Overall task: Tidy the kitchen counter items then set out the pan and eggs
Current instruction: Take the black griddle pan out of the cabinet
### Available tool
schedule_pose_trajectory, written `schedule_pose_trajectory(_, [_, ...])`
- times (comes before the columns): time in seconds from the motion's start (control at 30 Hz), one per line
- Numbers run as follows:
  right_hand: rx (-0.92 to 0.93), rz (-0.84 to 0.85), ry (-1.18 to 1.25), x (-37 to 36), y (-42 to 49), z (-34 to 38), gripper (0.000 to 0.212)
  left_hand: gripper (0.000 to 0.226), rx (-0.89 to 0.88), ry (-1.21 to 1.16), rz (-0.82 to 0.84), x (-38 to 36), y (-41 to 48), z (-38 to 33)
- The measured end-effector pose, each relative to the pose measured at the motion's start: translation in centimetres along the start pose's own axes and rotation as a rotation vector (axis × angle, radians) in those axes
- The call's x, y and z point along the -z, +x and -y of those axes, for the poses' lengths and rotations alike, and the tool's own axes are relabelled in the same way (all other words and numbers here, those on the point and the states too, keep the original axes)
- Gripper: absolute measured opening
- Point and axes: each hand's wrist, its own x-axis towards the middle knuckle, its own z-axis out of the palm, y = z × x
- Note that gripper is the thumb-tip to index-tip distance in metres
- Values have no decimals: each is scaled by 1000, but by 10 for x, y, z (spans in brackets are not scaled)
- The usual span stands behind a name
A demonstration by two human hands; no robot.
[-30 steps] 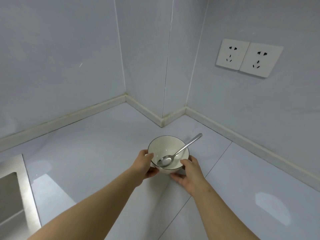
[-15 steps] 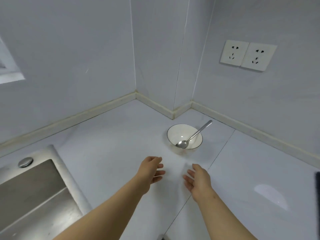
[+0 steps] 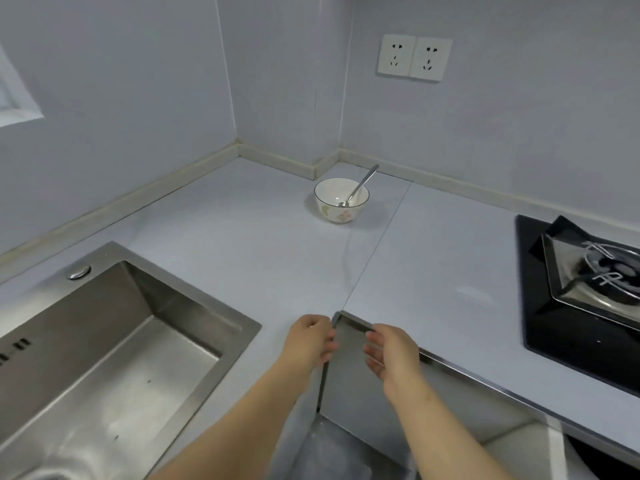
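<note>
You've parked the bowl (image 3: pixel 341 202) and spoon (image 3: pixel 362 183) at the back of the counter (image 3: pixel 242 237) and pulled back your left hand (image 3: pixel 310 341) and right hand (image 3: pixel 393 355), fingers slack and empty, so tidying looks done

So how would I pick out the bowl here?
Look to the far corner of the pale counter, below the twin wall sockets. There stands a white bowl with a dark rim and flower print, the only dish out, a metal spoon leaning inside.

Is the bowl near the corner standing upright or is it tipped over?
Upright. The bowl sits on its base on the counter, rim facing up, and the spoon rests inside with its handle leaning over the rim.
</note>
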Motion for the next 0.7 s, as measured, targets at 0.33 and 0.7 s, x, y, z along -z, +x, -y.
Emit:
schedule_pose_trajectory(0.33, [43, -135, 137, 120, -60, -36, 14, 12, 9, 194, 160, -82, -77, 65])
schedule_pose_trajectory(0.7, [59, -262, 266, 324, -139, -78, 12, 10, -88, 296, 322, -209, -210, 150])
